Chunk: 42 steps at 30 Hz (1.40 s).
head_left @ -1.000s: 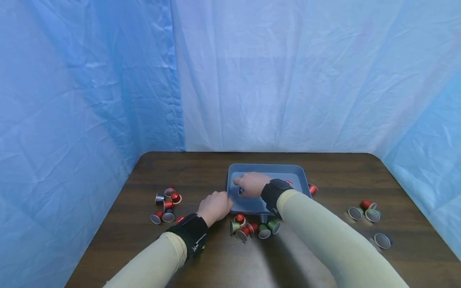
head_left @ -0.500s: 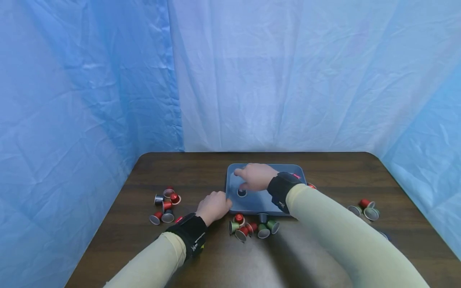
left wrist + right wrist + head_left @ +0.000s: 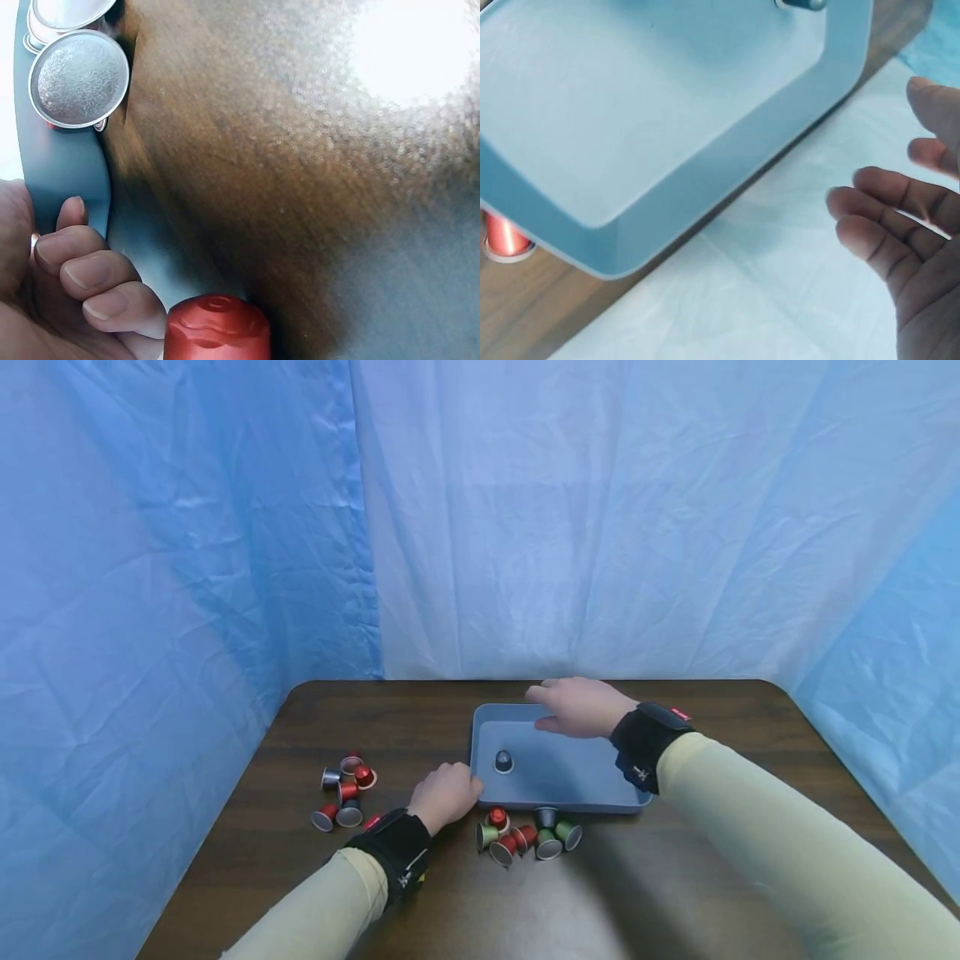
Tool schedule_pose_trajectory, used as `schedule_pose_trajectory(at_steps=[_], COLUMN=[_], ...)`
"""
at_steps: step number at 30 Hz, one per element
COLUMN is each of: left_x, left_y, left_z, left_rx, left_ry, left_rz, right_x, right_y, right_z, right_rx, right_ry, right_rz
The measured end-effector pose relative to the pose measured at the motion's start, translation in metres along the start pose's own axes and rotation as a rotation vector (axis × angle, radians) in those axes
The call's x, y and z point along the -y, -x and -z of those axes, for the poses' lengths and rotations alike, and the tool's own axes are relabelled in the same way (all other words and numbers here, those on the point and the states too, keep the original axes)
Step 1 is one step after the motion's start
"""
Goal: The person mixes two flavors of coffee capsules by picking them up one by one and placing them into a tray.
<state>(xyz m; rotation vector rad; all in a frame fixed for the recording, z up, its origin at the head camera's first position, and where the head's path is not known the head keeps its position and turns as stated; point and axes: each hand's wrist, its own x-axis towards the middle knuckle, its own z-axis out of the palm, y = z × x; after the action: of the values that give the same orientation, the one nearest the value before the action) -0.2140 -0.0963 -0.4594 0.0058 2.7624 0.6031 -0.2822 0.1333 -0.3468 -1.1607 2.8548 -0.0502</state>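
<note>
In the head view, a dark coffee capsule (image 3: 503,762) stands in the left part of the blue-grey tray (image 3: 570,804). My left hand (image 3: 446,795) grips the tray's left front corner, with fingers curled in the left wrist view. My right hand (image 3: 581,706) hovers over the tray's back edge, fingers loosely bent and holding nothing. In the right wrist view, the dark capsule (image 3: 806,3) shows at the top edge, apart from the fingers. A red capsule (image 3: 217,330) lies near my left fingers in the left wrist view.
Several red, green and dark capsules (image 3: 525,838) lie along the tray's front edge. Another cluster of capsules (image 3: 347,791) sits on the table (image 3: 420,718) at the left. A red capsule (image 3: 506,236) is beside the tray. Blue sheets (image 3: 495,527) hang behind the table.
My right hand has let go of the dark capsule, leaving it in the tray, and moved back and to the right. The left hand stays at the tray's corner.
</note>
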Motion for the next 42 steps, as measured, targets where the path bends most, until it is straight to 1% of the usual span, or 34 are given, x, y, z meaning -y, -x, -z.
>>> schedule_pose_trajectory(at_steps=[4, 10, 17, 24, 31, 39, 42], left_x=[0.0, -0.003, -0.004, -0.005, -0.005, -0.004, -0.004], left_y=[0.0, 0.001, 0.001, 0.002, 0.0, -0.003, -0.002], left_z=[0.0, 0.0, 0.001, 0.001, -0.001, -0.004, -0.003], left_rx=[-0.001, 0.011, 0.014, 0.015, 0.005, 0.021, 0.018], left_ry=[0.008, 0.032, 0.032, 0.024, 0.02, 0.02, 0.023], left_rz=[0.004, 0.015, 0.002, -0.004, -0.008, 0.013, 0.006], right_x=[-0.006, -0.016, -0.027, -0.045, -0.061, -0.085, -0.092], right_y=[0.011, 0.027, 0.051, 0.073, 0.096, 0.127, 0.136], right_z=[0.008, 0.014, 0.02, 0.021, 0.02, 0.011, 0.008], right_rx=[-0.018, -0.023, -0.029, -0.017, -0.048, -0.026, 0.002], right_ry=[-0.012, -0.018, -0.007, -0.034, -0.064, -0.056, -0.065], right_rz=[-0.004, -0.028, -0.06, -0.106, -0.124, -0.2, -0.224])
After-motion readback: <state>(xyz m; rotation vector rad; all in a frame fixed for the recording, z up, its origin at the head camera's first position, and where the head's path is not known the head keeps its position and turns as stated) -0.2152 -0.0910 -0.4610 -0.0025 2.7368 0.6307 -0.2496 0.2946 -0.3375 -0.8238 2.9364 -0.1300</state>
